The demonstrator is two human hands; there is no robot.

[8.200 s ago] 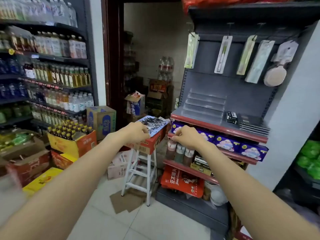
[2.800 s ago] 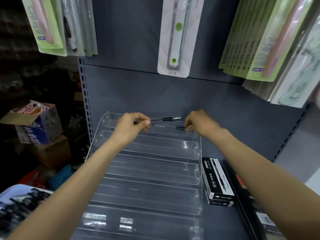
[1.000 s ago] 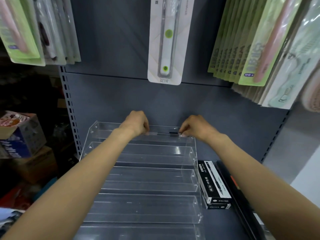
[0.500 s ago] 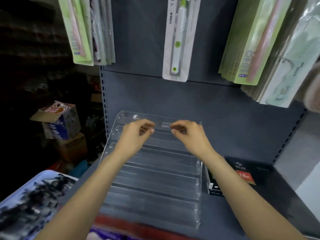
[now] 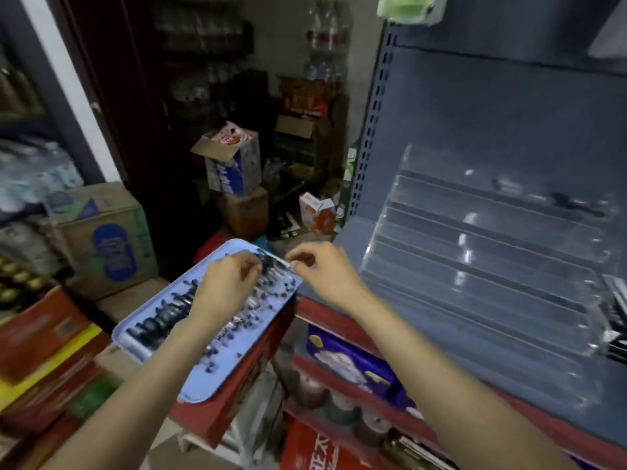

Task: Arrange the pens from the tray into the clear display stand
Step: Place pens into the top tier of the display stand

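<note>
A light blue tray [image 5: 220, 374] sits on a red carton at lower left, strewn with several dark pens [image 5: 163, 313]. Both hands hover over its far end. My left hand [image 5: 225, 286] has its fingers curled down among the pens. My right hand [image 5: 325, 273] pinches the end of a pale pen [image 5: 276, 260] that spans the gap to my left fingers. The clear tiered display stand [image 5: 475, 276] stands on the grey shelf at the right. One dark pen [image 5: 573, 203] lies in its top tier. The picture is blurred.
The red shelf edge [image 5: 322, 317] runs just right of the tray, with purple packs [image 5: 346, 357] below it. Black pen boxes [image 5: 615, 320] sit right of the stand. Cardboard boxes [image 5: 101, 239] and stacked goods crowd the floor at left and behind.
Both hands left the stand's top tier, where a pen now lies, and swung down left to the tray. The view turned from the shelf to the tray.
</note>
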